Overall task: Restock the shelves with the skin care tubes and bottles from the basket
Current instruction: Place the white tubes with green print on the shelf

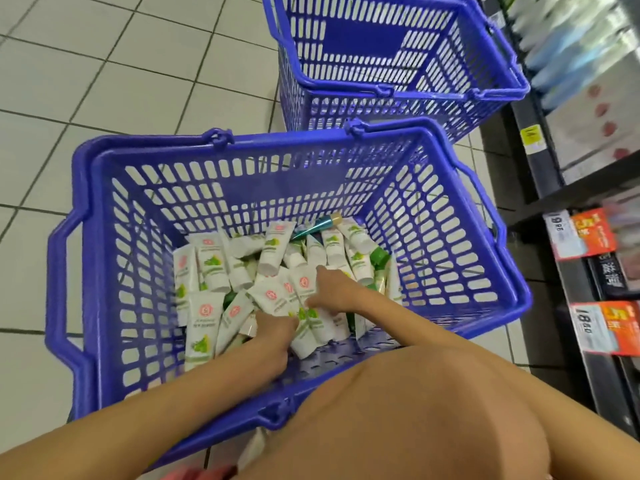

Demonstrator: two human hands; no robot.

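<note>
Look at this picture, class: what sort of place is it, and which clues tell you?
Most likely a shop aisle. Clues: shelving with printed price tags along its edges, blue plastic shopping baskets, one full of white tubes, and a tiled floor.

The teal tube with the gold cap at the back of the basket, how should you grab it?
Grip the teal tube around its exposed cap end, coming from above and the basket's far side. It lies tilted on the white tubes, cap up against the far wall, its tail tucked under them.
</note>
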